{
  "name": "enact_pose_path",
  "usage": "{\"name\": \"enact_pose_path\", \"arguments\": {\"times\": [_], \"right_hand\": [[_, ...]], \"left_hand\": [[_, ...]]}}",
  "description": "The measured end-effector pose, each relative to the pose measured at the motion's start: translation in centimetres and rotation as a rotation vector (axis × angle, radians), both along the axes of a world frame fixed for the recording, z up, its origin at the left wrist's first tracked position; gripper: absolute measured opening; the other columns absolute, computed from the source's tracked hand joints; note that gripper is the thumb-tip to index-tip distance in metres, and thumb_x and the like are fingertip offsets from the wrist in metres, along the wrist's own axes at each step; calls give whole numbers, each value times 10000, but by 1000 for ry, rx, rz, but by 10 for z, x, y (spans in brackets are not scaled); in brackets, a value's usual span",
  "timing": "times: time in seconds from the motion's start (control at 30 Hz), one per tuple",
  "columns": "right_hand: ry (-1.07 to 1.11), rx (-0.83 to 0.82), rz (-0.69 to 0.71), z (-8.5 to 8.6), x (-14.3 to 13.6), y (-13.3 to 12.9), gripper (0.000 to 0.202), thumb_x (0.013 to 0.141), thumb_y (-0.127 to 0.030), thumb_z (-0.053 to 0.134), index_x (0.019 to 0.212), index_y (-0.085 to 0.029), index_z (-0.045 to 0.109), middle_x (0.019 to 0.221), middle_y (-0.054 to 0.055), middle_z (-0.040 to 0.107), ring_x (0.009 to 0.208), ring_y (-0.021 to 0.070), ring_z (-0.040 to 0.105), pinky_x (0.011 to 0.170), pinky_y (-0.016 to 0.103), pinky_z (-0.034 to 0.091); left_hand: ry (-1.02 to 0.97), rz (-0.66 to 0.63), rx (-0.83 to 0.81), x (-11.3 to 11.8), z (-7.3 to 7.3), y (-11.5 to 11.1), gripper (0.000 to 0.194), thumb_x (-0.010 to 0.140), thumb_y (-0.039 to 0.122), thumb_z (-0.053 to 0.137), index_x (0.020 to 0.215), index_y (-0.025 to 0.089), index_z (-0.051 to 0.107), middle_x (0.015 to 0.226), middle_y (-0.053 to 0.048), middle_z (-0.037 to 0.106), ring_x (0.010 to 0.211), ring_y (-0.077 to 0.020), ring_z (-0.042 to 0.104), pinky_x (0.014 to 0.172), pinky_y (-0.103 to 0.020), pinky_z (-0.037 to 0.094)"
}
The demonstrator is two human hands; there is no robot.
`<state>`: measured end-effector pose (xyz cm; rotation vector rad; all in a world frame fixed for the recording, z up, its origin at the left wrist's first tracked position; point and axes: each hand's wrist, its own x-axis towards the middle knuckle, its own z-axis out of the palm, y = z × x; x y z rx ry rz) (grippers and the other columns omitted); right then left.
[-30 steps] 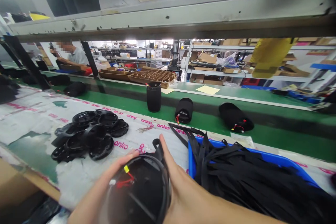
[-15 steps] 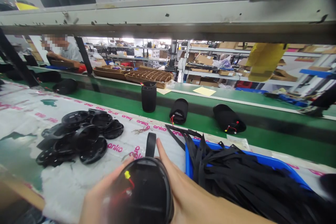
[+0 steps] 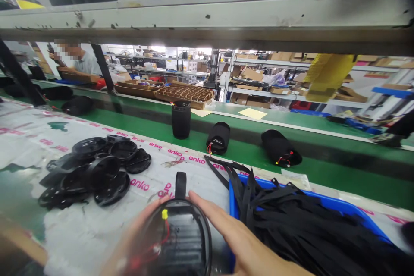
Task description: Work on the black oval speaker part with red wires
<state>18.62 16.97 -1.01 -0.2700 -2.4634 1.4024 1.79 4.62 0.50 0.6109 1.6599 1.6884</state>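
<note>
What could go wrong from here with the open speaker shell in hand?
1. The red wires and yellow connector sit exposed at the open end of the black shell; the left hand or right hand might snag them.
2. The strap loop sticks up close to the loose black straps spilling over the blue bin; they could tangle.
</note>
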Motion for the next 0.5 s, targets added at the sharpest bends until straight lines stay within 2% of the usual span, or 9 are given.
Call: {"name": "enact_pose_path", "arguments": {"times": [0.1,0.2,0.3,0.43,0.5], "right_hand": [[-23,-10,-15,18,2,-3,1017,730,-551,762,1522,-156,261,1533,84,378,1408,236,376,1151,281,296],[-17,-47,-13,34,7,-8,909,812,-549,687,1528,-206,245,1565,51,323,1430,213,332,1166,289,268],[15,-50,-35,39,12,-12,887,808,-574,680,1523,-256,263,1566,56,334,1431,237,330,1170,358,279],[23,-37,-37,34,13,-12,839,834,-565,655,1520,-313,243,1547,76,376,1395,290,397,1147,502,321],[18,-31,-32,33,14,-11,838,818,-538,682,1514,-334,262,1532,56,404,1385,295,412,1138,472,347]], "left_hand": [[-65,19,110,-6,-31,8,125,712,408,747,767,297,754,913,17,769,998,-303,696,1041,-487,497],[-28,60,228,-8,-53,9,228,680,454,768,838,291,744,953,24,768,1022,-285,689,1048,-431,496],[11,26,276,-11,-61,7,299,726,515,711,907,279,743,1011,17,762,1051,-276,683,1013,-386,524],[-15,-71,178,-14,-72,7,313,742,534,693,899,271,758,1018,-3,752,1035,-286,686,953,-385,554],[5,-41,160,-11,-81,8,348,796,553,622,950,268,752,1074,-13,734,1078,-301,665,997,-441,518]]}}
